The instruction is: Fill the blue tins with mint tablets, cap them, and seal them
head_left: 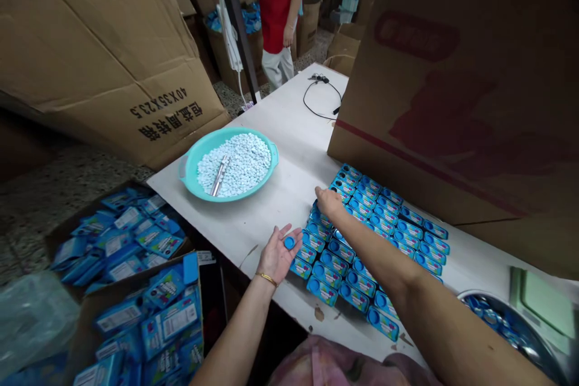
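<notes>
My left hand (277, 256) is palm up at the near left edge of the rows, fingers spread, with a small round blue cap (289, 243) lying on them. My right hand (329, 202) reaches over the far left part of the rows. Its fingers are bent together and down at a container, and what they grip is hidden. Under and beside it stand rows of small blue printed containers (333, 260). Many near ones carry a round blue cap on top, while a few at the far left show dark round openings.
A turquoise basin (192, 184) of pale pellets holds a metal tube (220, 176). A large cardboard box (434, 102) borders the rows. Blue packets (158, 307) fill boxes at left. A metal bowl (506, 325) sits right, by a green scale-like object (545, 301). A person (275, 6) stands behind.
</notes>
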Action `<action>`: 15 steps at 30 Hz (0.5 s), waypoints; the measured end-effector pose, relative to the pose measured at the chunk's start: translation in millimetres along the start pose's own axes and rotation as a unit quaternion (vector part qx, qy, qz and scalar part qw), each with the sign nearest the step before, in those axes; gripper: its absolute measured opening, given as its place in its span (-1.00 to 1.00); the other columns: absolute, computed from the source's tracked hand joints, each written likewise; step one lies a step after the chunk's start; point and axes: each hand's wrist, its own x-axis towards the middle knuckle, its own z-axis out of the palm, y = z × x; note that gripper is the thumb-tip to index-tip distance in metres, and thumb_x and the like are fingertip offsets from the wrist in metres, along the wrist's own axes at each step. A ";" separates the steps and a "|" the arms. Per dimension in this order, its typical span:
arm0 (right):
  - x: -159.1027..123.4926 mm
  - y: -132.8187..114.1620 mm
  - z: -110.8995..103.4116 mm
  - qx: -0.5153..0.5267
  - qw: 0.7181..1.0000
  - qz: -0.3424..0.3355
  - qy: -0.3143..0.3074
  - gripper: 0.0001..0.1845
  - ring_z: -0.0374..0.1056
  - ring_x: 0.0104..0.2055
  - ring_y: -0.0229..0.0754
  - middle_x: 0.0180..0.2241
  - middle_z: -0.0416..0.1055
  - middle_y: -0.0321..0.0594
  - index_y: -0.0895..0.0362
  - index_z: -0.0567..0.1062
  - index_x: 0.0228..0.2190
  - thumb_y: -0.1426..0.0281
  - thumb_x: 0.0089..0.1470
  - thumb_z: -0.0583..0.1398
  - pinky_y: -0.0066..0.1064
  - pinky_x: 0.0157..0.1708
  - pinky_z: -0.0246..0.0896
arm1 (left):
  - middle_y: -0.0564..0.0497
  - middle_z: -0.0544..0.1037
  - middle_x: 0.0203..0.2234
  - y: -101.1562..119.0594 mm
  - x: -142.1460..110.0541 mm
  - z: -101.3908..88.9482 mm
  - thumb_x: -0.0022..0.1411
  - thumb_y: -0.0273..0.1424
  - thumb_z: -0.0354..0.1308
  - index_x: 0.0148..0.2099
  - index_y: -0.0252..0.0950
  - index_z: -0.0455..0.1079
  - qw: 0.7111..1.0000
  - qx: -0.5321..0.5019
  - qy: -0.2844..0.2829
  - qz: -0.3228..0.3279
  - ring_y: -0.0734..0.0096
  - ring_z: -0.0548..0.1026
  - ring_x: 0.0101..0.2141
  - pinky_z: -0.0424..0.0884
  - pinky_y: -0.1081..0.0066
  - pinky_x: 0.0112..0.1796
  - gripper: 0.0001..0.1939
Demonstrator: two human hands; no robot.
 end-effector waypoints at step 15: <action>19.0 51.7 -11.0 0.115 0.989 0.000 0.089 -0.80 0.23 -0.16 -0.11 -0.25 0.36 -0.10 0.19 0.42 -0.31 0.52 -0.06 0.11 -0.35 -0.21 0.10 | -0.17 0.40 -0.20 -5.1 -3.5 3.4 0.07 -0.41 0.02 -0.15 -0.29 0.25 0.997 0.054 0.042 0.041 0.33 0.41 -0.21 0.32 0.32 -0.19 -0.75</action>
